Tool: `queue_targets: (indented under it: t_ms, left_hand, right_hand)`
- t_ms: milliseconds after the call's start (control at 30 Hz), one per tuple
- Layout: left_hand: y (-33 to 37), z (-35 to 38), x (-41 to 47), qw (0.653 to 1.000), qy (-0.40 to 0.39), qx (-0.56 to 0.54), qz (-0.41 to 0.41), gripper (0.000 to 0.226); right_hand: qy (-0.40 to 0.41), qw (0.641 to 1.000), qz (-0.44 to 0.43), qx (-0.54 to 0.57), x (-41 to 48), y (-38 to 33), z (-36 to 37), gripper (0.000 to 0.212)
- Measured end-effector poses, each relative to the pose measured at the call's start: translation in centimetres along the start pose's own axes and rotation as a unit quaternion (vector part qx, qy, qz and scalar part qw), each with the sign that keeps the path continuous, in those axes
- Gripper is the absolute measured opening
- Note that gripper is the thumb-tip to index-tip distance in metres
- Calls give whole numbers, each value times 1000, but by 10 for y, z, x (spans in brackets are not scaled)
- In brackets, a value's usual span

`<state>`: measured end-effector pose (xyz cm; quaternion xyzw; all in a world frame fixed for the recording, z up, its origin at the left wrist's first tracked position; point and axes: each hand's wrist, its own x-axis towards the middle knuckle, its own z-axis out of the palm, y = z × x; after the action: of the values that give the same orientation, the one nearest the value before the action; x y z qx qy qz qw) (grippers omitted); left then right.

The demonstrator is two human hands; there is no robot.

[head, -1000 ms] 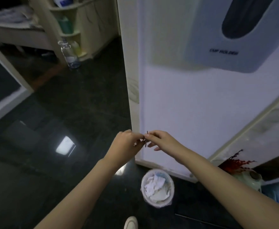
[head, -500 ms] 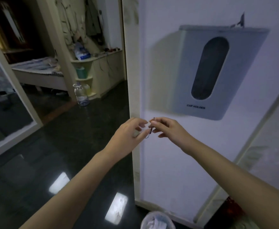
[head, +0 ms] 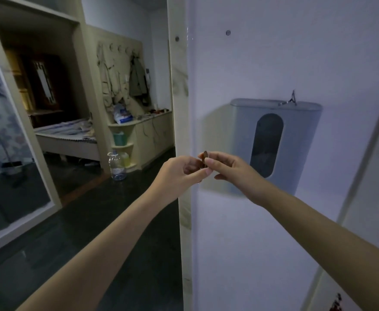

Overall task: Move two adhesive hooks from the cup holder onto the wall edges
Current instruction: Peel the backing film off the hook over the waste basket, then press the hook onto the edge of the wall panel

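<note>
Pinching a small adhesive hook (head: 205, 156) from both sides, the left hand (head: 179, 176) and right hand (head: 229, 169) meet fingertip to fingertip just left of the grey cup holder (head: 296, 135), before the wall edge (head: 181, 131). Another hook (head: 290, 101) sits atop the cup holder.

The view has swung upward: the waste bin has gone from sight, the whole cup holder (head: 276, 144) has come into frame, and both hands have lifted the small hook (head: 205, 156) to its level
</note>
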<state>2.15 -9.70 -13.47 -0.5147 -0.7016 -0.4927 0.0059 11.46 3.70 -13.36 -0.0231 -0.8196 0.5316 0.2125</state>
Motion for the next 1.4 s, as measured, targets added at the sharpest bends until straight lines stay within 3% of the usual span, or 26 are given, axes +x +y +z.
queue_targets:
  t_ms: [167,400,700,1000,1400]
  left_hand:
    - [18,-11,13,995,54,78,16,24]
    - [39,-20,30,980,126,152,26,19]
    - [54,-27,45,959,164,227,39,28]
    - [62,-58,83,952,190,230,63,30]
    - [30,-133,172,946,199,191,170,30]
  right_hand:
    - [21,996,-54,-68,9,-26,-12,30]
    - [120,968,-154,-156,19,-60,-25,17]
    - [154,945,-186,-221,33,-83,-28,15]
    - [164,922,-222,-271,83,-114,-40,11]
    - [200,900,-209,-325,183,-166,-62,16]
